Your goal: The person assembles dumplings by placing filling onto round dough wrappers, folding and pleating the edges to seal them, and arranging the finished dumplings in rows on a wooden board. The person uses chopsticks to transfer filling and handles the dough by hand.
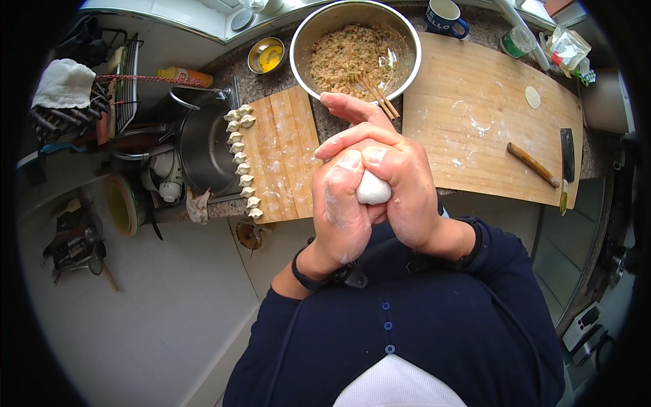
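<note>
A pale, floury dumpling [374, 189] is cupped between my left hand [342, 203] and my right hand [413, 188], both thumbs pressed together at its upper edge. My fingers overlap above it and hide part of it. Beyond my hands stands a steel bowl [414, 66] of minced filling [346, 53] with wooden chopsticks [381, 97] in it. Several shaped dumplings [246, 180] line the left edge of the small floured wooden board [285, 152]. On the large wooden board [457, 127] at right lie a round dough wrapper [532, 97], a wooden rolling pin [533, 164] and a dark-bladed knife [567, 155].
A small metal bowl with egg yolk [269, 57] and a blue mug [444, 19] flank the large bowl. A sink [206, 152] with a faucet [203, 96] lies left of the small board. A glass jar [517, 41] and plastic bags [567, 48] stand at the back right.
</note>
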Demonstrator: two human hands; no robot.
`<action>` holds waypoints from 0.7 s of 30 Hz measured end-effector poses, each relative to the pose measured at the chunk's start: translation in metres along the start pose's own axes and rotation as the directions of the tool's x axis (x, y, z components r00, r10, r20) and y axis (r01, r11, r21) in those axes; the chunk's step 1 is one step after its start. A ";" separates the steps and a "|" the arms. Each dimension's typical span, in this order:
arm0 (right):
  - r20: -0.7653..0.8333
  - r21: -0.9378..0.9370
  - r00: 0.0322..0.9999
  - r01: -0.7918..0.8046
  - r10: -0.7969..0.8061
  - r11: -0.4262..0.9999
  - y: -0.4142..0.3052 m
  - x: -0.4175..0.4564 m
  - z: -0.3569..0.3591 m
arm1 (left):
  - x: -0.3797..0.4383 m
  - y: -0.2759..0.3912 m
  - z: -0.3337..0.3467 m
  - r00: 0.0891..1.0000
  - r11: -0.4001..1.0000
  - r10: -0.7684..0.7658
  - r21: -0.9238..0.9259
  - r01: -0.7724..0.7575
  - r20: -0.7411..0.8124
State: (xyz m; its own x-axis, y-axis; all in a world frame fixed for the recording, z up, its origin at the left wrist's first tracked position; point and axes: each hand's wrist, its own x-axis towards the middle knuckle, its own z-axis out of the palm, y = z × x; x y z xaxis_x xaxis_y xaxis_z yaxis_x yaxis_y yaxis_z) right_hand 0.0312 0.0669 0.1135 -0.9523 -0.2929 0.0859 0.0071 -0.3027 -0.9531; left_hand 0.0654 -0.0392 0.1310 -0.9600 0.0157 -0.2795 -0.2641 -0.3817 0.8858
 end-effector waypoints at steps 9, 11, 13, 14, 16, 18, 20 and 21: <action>0.046 -0.015 0.999 0.007 -0.007 1.000 0.003 0.001 -0.005 | 0.002 -0.009 0.002 0.999 0.999 0.047 -0.010 -0.047 -0.028; 0.052 -0.008 0.999 0.012 -0.011 1.000 0.003 0.002 -0.005 | 0.001 -0.008 0.002 0.998 0.999 0.035 -0.012 -0.036 -0.053; 0.055 0.002 0.998 0.014 -0.014 1.000 0.004 0.003 -0.005 | 0.001 -0.007 0.003 0.997 0.999 0.050 0.017 -0.049 -0.064; 0.058 0.009 0.998 0.014 -0.015 1.000 0.005 0.003 -0.004 | 0.001 -0.006 0.004 0.995 0.996 0.073 0.047 -0.070 -0.063; 0.056 0.011 0.998 0.003 -0.004 1.000 0.003 0.003 -0.004 | 0.004 -0.005 -0.007 0.994 0.997 0.069 0.028 -0.072 0.090; 0.051 0.008 0.999 0.000 0.000 1.000 0.001 0.003 -0.004 | 0.008 -0.005 -0.031 0.964 0.997 0.073 0.016 -0.079 0.255; 0.046 0.024 0.998 0.034 -0.035 0.999 0.004 0.003 -0.002 | 0.006 -0.002 -0.016 0.973 0.966 0.168 0.171 -0.195 0.159; 0.043 0.040 0.997 0.061 -0.062 0.997 0.005 0.002 -0.001 | 0.006 -0.002 -0.003 0.960 0.923 0.268 0.262 -0.281 0.083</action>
State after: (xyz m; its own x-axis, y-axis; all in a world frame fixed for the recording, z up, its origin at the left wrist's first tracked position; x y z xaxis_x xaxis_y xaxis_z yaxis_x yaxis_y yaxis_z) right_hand 0.0287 0.0655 0.1089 -0.9369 -0.3120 0.1577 -0.0385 -0.3562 -0.9336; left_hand 0.0601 -0.0412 0.1260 -0.9999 -0.0106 -0.0001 0.0011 -0.1146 0.9934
